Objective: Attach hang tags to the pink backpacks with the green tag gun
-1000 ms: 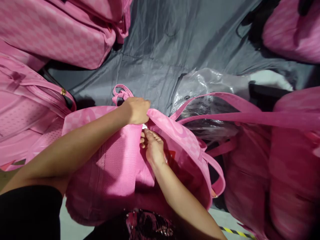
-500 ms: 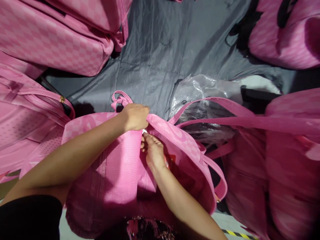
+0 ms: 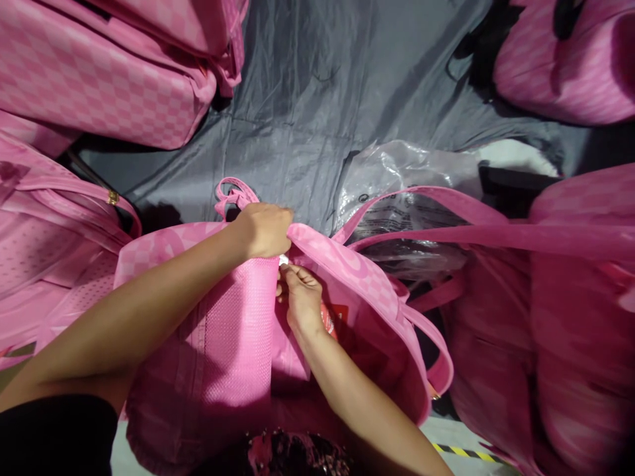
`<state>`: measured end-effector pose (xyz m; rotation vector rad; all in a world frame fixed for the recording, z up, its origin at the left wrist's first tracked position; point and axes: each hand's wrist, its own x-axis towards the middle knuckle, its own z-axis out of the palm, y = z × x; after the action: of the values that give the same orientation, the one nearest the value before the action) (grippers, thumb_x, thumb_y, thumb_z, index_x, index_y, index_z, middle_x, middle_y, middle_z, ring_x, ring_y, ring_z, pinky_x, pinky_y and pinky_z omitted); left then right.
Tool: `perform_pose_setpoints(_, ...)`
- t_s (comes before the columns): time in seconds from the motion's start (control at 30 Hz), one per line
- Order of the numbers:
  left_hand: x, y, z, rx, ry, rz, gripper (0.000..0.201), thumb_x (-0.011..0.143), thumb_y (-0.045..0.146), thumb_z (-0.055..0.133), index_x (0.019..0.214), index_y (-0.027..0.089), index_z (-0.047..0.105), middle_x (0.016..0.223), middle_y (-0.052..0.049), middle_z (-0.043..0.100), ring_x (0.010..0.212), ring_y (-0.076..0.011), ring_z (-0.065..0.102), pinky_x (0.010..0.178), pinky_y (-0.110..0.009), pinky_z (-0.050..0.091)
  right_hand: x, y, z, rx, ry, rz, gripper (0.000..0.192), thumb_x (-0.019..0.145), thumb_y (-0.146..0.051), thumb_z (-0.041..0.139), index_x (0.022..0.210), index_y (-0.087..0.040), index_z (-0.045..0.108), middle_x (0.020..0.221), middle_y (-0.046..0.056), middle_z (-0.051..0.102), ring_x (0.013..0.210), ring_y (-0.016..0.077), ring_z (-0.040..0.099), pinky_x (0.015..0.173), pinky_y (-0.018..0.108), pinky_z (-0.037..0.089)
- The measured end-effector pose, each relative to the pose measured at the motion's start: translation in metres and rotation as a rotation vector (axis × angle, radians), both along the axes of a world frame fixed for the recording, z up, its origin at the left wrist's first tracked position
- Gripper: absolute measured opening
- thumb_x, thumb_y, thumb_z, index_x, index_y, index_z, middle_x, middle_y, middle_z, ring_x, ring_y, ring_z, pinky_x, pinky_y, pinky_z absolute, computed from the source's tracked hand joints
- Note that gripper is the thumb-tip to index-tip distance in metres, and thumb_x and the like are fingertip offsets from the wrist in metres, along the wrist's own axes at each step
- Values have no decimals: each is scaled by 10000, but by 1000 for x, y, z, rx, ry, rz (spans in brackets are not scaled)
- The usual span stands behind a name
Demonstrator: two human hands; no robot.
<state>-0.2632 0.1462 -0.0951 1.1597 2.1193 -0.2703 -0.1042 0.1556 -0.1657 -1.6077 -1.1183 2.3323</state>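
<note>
Lengthwise toward the person, the pink backpack lies gripped at its far end by left hand and right hand.

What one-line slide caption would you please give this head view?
Left hand grips the open pink backpack at its top edge while the right hand pinches something small inside.

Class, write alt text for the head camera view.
Two bare hands work at the top edge of a pink backpack: the left hand grips the fabric, the right hand pinches just below. More pink bags surround it on a grey sheet.
</note>
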Motion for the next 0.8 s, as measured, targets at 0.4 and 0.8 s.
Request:
perform_pose_setpoints(0.4, -1, -1, -2, 8, 1, 2, 367, 809, 234, 487, 1125, 115, 629, 1052, -172, 735, 1031, -313, 703, 859, -369, 530, -1, -1, -1, -96, 8, -58, 249, 567, -366, 752, 671, -167, 644, 494, -56, 594, 348, 63, 465, 324, 169, 326)
perform_pose_setpoints(0.8, -1, 0, -1, -11, 13, -11, 375, 807, 234, 473, 1136, 118, 610, 1047, -177, 733, 1052, -314, 698, 865, -363, 529, -3, -1, 1, -88, 31, -48, 247, 591, -380, 746, 648, -171, 627, 526, -50, 616, 354, 61, 480, 319, 164, 327)
